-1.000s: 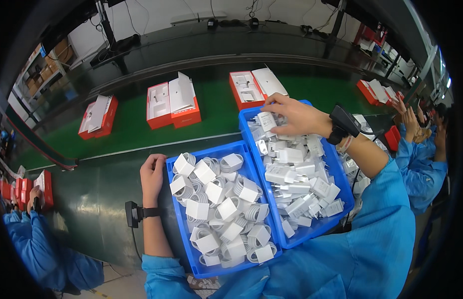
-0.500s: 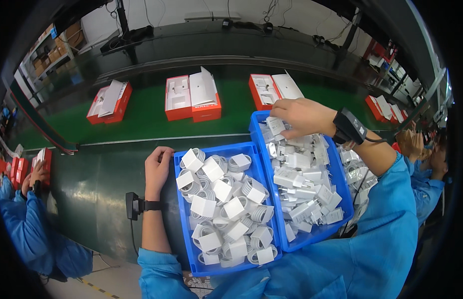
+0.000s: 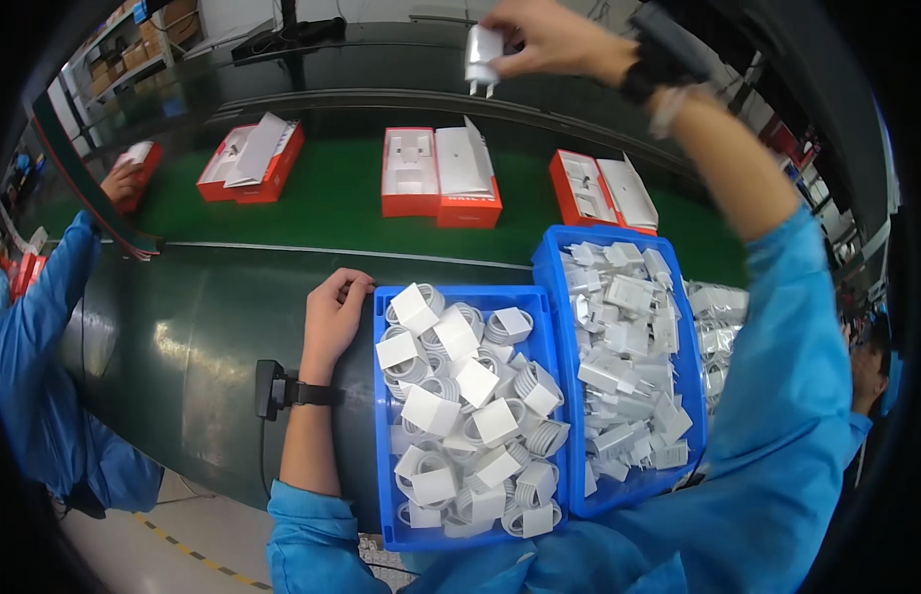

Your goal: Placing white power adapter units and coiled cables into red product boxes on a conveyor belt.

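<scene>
White lettering (image 3: pixel 471 197), central red box (image 3: pixel 441 199)

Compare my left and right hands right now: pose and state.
- Load: the right hand pinches a white charger, prongs down; the left hand shows nothing in its grip.
- Pose: the right hand is raised near the top of the view; the left hand is low, fingers curled, by the corner of the cable tray.
Shared: each wrist wears a black device.

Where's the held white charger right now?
Head view, top, just right of centre: the white charger is in the right hand, prongs down, higher in the picture than the middle open red box.
</scene>
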Demonstrator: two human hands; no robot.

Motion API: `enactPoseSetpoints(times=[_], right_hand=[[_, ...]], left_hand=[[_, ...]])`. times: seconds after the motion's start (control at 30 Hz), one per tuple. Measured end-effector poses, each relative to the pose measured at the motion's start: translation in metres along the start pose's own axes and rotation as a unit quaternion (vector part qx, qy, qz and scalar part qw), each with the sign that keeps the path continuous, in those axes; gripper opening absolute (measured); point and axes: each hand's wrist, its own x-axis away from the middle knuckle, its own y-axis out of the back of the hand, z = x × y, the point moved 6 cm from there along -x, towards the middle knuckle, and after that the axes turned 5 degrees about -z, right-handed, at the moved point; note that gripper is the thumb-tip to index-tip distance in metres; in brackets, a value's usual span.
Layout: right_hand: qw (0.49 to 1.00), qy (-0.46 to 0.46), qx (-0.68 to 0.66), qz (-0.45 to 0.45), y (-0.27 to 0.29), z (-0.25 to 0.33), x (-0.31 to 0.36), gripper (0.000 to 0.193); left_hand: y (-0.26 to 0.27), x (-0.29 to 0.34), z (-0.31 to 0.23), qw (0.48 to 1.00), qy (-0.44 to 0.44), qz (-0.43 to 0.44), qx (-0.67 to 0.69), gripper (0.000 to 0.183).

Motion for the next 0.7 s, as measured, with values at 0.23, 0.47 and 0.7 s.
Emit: enactPoseSetpoints(times=[0.23,0.47,0.7], right_hand=[[0.998,-0.041,0.034,0.044,-0.167,-0.008,-0.039,0.052],[0.99,-0.091,0.034,0.102,-0.23,-0.036,-0.043,0.053],[0.989,-0.09,0.033,0.115,-0.249,-0.043,-0.024,0.034]], left_hand=[[0.005,0.003,0.006,1.0,0.006,0.001,0.011,0.016],[0.006,0.0,0.001,1.0,0.0,-0.01,0.005,0.016],[0.007,-0.002,0.001,1.0,-0.003,-0.013,0.001,0.016]])
